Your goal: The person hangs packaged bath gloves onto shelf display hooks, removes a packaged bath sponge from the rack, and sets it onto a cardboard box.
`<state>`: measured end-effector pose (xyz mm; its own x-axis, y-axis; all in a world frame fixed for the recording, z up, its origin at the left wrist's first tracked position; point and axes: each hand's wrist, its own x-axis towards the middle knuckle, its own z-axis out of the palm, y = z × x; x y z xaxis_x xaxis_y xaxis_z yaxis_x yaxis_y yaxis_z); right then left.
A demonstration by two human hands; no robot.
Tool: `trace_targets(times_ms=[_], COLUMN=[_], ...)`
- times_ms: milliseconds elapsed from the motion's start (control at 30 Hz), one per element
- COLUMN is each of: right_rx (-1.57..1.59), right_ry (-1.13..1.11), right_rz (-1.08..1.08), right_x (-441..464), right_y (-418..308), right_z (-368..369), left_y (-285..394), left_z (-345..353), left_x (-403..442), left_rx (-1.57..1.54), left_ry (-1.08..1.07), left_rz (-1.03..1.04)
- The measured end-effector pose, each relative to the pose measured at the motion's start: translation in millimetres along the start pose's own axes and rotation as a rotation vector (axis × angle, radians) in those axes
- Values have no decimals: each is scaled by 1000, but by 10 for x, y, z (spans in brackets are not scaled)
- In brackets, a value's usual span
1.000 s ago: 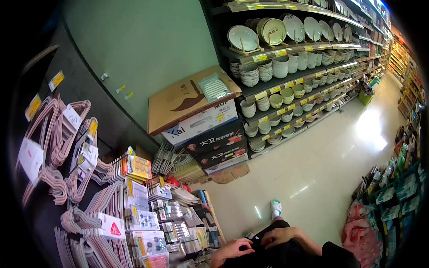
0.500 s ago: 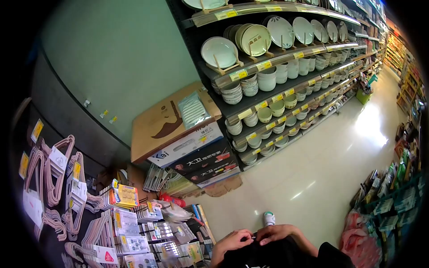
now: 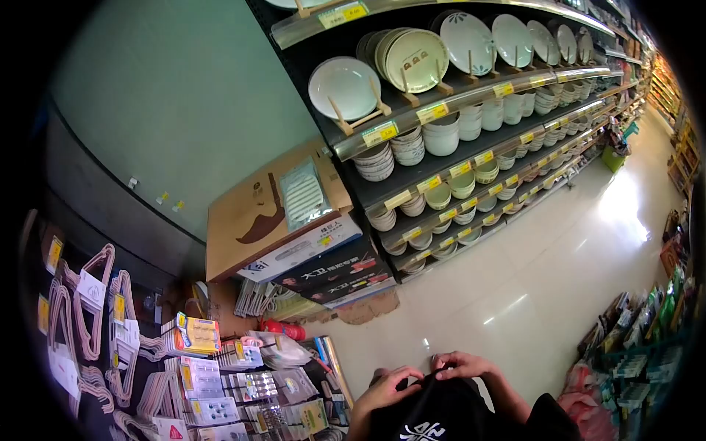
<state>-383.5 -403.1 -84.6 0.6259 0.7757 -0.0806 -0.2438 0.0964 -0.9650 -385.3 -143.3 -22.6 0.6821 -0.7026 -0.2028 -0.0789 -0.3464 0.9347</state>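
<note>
At the bottom of the head view, both hands are at the front of a black shirt [image 3: 441, 404] with a white print. My left hand [image 3: 390, 387] curls its thumb and fingers together on the cloth. Slightly higher, my right hand [image 3: 462, 365] pinches the same edge, and the fabric is drawn up between the two. The fingertips are partly hidden by the cloth. Nothing else shows in either hand.
Shelves of plates [image 3: 344, 88] and bowls [image 3: 441, 134] run along the far side of the aisle floor [image 3: 456, 316]. Stacked cartons [image 3: 323, 253] stand at the shelf end. Pink hangers [image 3: 92, 301] and packaged hooks [image 3: 209, 375] hang at left. Bagged goods [image 3: 625, 338] line the right.
The shirt front has been pulled up and forward, so its white print shows more. My hands rose slightly. The white shoe between them is now mostly hidden. The view has shifted nearer the shelves.
</note>
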Motion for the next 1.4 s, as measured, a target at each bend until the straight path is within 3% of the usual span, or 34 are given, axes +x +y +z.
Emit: trace_targets(times_ms=[67,267,400,567,633,700,800,867,967,1100,1167,1200,1233,1300,1367,1400], right_rx=[-19,-118,-160,-322,-358,-421,-581,-870,-1076,-970,-1082,-717,-390,-428,-323,-422], right_ry=[39,197,357,523,595,696,912,934,865,856,861,856,793,815,836,810], right_rz=[38,86,79,-147,-270,-302,-447,-318,-125,80,104,122,-37,-414,-600,-614], right_x=[146,785,1411,2410,2879,3380,4160,4547,4862,5063,5229,5231,5412,5848,6212,6361], right_y=[-42,-150,-194,-925,-1241,-1440,-1746,-1675,-1800,-2187,-2302,-2509,-2301,-1796,-1816,-1816], right_z=[-114,-330,-517,-737,-835,-1012,-1160,-1456,-1545,-1332,-1298,-1057,-1215,-1625,-1573,-1637], left_y=[15,-399,-552,-515,-534,-433,-785,-1088,-1019,-1267,-1241,-1387,-1452,-1225,-1362,-1418], left_z=[-126,-628,-1340,-2510,-3075,-3585,-4389,-4774,-5057,-5302,-5447,-5523,-5635,-5809,-6051,-6211], left_x=[44,198,437,564,684,830,1168,1386,1460,1485,1435,1478,1510,1434,1495,1539], left_rx=[70,-137,-40,-89,153,537,842,1005,949,912,672,488,309,-97,-473,-413], left_ry=[41,157,292,552,733,999,1057,932,692,752,761,795,820,777,720,751], left_rz=[-15,-122,-1,152,326,376,244,13,0,49,63,131,205,332,467,424])
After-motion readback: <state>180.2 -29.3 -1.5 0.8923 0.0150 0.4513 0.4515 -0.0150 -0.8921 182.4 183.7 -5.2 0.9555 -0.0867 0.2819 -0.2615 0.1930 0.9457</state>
